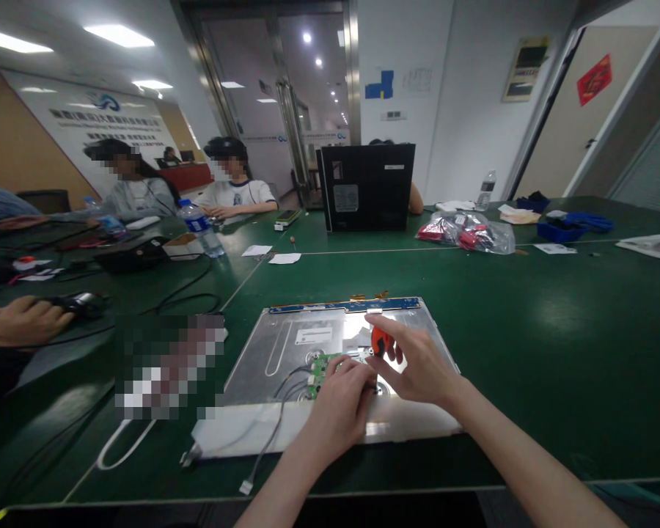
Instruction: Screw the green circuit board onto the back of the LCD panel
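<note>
A flat metal-backed display panel (pixel 319 323) lies face down on the green table in front of me. Near its middle sits a green circuit board (pixel 317 370), partly covered by my left hand (pixel 344 392). The fingers of that hand are bent together at the board's right side, and their tips are hidden. Just above the board, my right hand (pixel 421 359) holds an orange-and-black screwdriver (pixel 380 342) by its handle; its shaft cannot be made out. Grey cables (pixel 280 411) run from the board's left side to a white connector (pixel 246 486) past the panel's front edge.
A black computer case (pixel 368 187) stands at the far side. Plastic-wrapped red items (pixel 467 233) and blue trays (pixel 566 227) lie at the back right. On the left are a water bottle (pixel 201 231), black cables, and another person's hand (pixel 27 320). More people sit beyond.
</note>
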`<state>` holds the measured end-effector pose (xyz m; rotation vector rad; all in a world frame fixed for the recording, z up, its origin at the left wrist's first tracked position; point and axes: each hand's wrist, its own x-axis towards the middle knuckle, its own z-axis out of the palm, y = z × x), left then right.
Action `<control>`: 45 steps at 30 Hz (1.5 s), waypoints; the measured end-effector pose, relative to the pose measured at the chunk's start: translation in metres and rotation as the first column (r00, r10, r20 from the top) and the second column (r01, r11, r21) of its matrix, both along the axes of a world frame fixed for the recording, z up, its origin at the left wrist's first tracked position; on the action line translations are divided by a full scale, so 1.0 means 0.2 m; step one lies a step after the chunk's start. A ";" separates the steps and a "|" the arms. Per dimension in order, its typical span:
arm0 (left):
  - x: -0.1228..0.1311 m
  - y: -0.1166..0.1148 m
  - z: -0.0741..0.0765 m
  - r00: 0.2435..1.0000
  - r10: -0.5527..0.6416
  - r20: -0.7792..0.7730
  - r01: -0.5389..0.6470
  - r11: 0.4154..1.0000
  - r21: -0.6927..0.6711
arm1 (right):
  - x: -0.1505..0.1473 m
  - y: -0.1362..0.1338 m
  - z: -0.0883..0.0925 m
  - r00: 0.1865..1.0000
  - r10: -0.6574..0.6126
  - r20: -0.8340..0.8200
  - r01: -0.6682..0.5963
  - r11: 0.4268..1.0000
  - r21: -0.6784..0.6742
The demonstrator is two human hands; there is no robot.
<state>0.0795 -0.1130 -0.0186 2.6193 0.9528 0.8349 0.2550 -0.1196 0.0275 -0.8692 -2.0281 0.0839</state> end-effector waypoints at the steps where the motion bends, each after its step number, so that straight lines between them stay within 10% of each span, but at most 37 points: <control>1: 0.00 0.00 0.00 1.000 -0.002 0.000 0.002 1.000 -0.004 | 0.00 0.00 0.00 1.000 0.010 0.000 -0.010 1.000 -0.002; 45: 0.00 0.00 0.00 1.000 -0.007 0.014 0.007 1.000 0.006 | 0.01 0.00 0.02 0.998 -0.032 -0.050 0.036 0.996 0.081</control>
